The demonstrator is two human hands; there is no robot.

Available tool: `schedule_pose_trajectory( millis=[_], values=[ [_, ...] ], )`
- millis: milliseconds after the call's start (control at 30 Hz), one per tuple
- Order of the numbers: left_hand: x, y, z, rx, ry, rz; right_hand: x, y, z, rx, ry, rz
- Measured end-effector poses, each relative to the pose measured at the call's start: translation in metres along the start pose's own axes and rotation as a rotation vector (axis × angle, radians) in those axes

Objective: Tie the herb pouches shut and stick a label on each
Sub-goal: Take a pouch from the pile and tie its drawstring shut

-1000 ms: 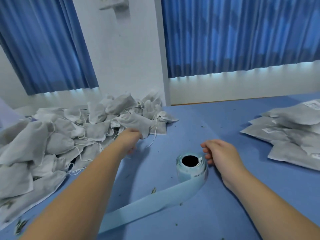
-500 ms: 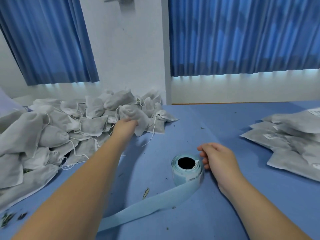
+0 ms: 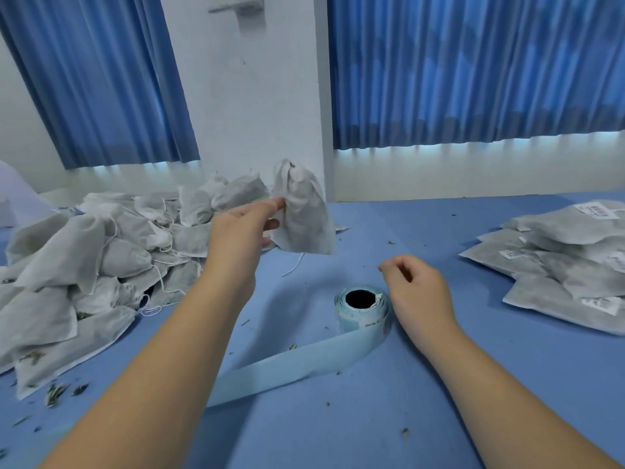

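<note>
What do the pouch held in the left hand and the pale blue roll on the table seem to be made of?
Pouch: probably thin non-woven fabric, matte greyish white; it creases softly and dark contents show faintly through. Roll: likely paper label tape with a smooth backing; its loose end lies as a flat, stiff ribbon.

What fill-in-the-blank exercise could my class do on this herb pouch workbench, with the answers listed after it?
1. The left hand holds one herb pouch above the ____ table.
2. The label roll stands just to the ____ of the right hand.
3. The labelled pouches are stacked on the person's ____ side.

Missing words: blue; left; right.
</note>
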State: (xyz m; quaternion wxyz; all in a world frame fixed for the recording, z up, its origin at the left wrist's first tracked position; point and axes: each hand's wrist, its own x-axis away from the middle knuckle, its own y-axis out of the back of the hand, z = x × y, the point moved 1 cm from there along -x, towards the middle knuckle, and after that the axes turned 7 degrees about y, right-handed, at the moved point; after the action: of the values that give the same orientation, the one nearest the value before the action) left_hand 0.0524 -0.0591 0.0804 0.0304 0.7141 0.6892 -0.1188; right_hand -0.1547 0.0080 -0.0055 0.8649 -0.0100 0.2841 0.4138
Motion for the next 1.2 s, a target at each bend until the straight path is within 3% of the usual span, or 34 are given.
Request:
schedule_pose_trajectory(
  millis=[133,433,533,600,733,900,1067,1200],
  values=[
    [0.029,-0.007,0.006,0.141,0.048,0.112,0.012,-0.004,0.034,-0.036,0.202,0.025],
    [0.071,-0.021,0.029,0.249,0.151,0.443,0.038,-0.019,0.065,0.012,0.401,0.15],
    [0.072,-0.019,0.032,0.11,0.083,0.348,0.038,-0.019,0.065,-0.03,0.426,0.173],
    [0.07,-0.016,0.03,0.063,0.085,0.267,0.037,-0.015,0.066,-0.122,0.395,0.167],
    [0.069,-0.011,0.028,-0.02,0.111,0.299,0.026,-0.004,0.069,-0.342,0.157,0.06],
    [0.075,-0.013,0.027,-0.126,0.028,0.382,0.027,-0.005,0.073,-0.38,-0.01,0.35],
    [0.073,-0.011,0.027,-0.439,-0.144,0.232,0.023,0.007,0.074,-0.276,-0.047,0.47],
    [0.074,-0.009,0.023,-0.469,-0.175,0.204,0.016,0.02,0.073,-0.228,-0.021,0.539]
  ],
)
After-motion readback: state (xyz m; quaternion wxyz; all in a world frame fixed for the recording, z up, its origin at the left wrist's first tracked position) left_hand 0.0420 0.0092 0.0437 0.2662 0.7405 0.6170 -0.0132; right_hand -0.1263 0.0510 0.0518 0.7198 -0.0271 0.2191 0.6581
